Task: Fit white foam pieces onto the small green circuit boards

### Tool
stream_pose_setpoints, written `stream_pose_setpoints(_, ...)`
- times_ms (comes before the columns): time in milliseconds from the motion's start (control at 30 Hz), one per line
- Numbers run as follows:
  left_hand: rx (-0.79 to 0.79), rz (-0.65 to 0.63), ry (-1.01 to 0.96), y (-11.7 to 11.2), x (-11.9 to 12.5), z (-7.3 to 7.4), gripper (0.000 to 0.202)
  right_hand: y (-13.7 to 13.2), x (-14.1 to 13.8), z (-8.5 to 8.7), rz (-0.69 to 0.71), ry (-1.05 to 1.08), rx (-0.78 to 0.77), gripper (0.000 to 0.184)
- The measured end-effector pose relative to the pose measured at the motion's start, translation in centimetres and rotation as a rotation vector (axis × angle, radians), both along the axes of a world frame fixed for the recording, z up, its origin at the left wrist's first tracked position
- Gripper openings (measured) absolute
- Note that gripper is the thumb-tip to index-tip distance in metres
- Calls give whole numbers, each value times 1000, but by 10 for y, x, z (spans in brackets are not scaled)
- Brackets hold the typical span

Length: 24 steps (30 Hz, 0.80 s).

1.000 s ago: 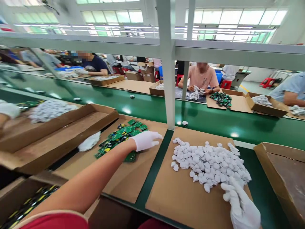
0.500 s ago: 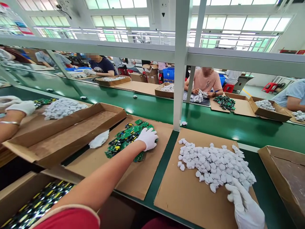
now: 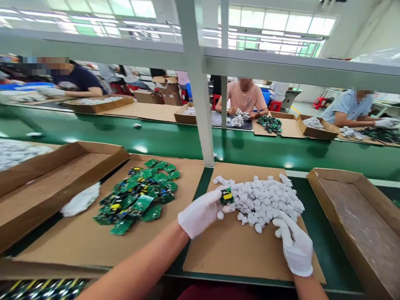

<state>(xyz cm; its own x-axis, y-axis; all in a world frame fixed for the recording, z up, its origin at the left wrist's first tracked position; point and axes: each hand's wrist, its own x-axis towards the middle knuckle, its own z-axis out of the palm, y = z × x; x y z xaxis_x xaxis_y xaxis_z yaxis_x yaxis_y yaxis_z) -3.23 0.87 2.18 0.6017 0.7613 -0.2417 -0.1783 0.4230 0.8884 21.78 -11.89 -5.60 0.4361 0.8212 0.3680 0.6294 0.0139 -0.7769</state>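
Note:
My left hand point(image 3: 201, 212), in a white glove, pinches a small green circuit board point(image 3: 227, 196) with a yellow part on it. It is held over the left edge of a heap of small white pieces point(image 3: 265, 200), whose exact kind I cannot make out. My gloved right hand point(image 3: 295, 246) is at the near right edge of that heap, its thumb and forefinger a little apart and no held thing visible. To the left lies a pile of green circuit boards point(image 3: 140, 193) on a cardboard sheet point(image 3: 78, 246).
A white cloth-like item point(image 3: 81, 201) lies beside the boards. Cardboard trays stand at left point(image 3: 62, 179) and right point(image 3: 359, 221). A metal post point(image 3: 200, 104) rises behind the sheets. Beyond the green conveyor belt point(image 3: 162, 139) other people sit at work.
My left hand has left the pile of boards and moved right to the white heap with one circuit board. My right hand stays by the heap's near edge. The view has turned right.

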Motion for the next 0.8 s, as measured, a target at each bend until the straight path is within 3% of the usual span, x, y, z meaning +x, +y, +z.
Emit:
stream_pose_setpoints(67, -332, -92, -200, -24, 27, -9, 29, -6, 0, 1, -9, 119, 19, 34)
stream_pose_setpoints(167, -521, -219, -255, -46, 56, -19, 24, -16, 11, 1, -104, 250, 69, 38)
stream_pose_setpoints(333, -528, -389, -262, -56, 85, -27, 17, -33, 46, -4, -319, -40, 5, 36)
stream_pose_setpoints(467, -531, -438, -258, -57, 95, -39, 17, -32, 51, -2, -262, -177, -102, 29)
stream_pose_setpoints(600, -537, -442, -272, -57, 94, -53, 30, -19, 46, 2, -231, -257, -204, 36)
stream_pose_setpoints(700, -541, -460, -267, -58, 91, -58, 47, -9, 44, 2, -260, -274, -246, 32)
stream_pose_setpoints(800, -533, -483, -272, -58, 90, -58, 48, -6, 41, 0, -267, -282, -255, 23)
